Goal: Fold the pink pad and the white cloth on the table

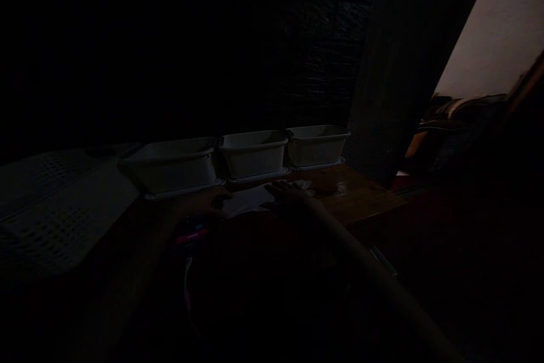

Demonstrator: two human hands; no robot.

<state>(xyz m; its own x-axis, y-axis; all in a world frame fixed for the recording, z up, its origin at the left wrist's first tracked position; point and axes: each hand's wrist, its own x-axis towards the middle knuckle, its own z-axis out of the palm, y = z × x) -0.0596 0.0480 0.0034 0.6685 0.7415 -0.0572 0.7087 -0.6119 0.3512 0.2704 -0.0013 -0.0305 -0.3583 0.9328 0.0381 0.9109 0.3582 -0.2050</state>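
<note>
A white glove [246, 200] lies flat on the wooden table, its finger-like ends showing at the right. My right hand [291, 199] rests over the right part of it, palm down with the fingers stretched out. At the glove's left end is my left hand [206, 203], its thumb and fingers apart at the edge; whether it presses the fabric is hard to see. Just below that hand sits a small dark object with a pink stripe [192, 236], its kind lost in the dark.
Three pale plastic bins [182, 167], [255, 156], [318, 146] stand in a row along the back of the wooden table [361, 196]. A white perforated basket [63, 204] is at the left. Dark sheeting rises behind; a lit doorway shows at the right.
</note>
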